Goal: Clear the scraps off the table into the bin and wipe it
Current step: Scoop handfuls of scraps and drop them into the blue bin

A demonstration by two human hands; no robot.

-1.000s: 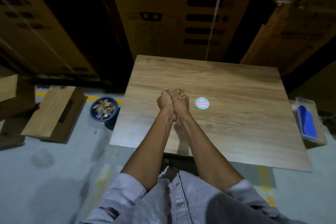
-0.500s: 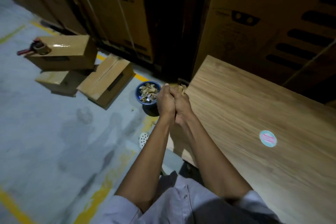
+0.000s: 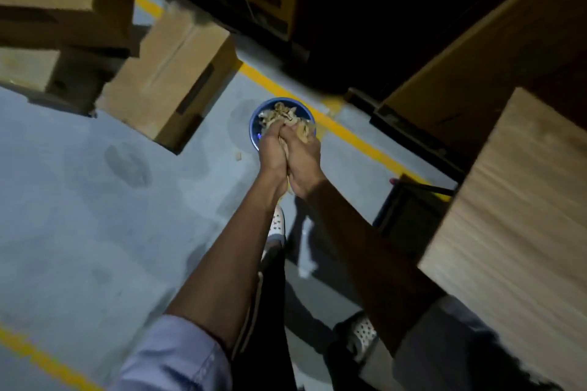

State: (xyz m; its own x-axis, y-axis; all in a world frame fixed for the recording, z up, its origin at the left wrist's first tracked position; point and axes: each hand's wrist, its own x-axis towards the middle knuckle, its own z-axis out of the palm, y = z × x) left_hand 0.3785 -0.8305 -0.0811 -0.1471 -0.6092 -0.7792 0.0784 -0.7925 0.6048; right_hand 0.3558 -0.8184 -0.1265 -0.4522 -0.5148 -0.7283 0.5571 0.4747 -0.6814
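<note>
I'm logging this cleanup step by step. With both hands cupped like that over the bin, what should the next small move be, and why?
Probably part the palms and let the load drop. The left hand and right hand are pressed together around scraps, held right above the blue bin, which already holds scraps. One stray scrap lies on the floor beside it, so releasing low seems wise.
</note>
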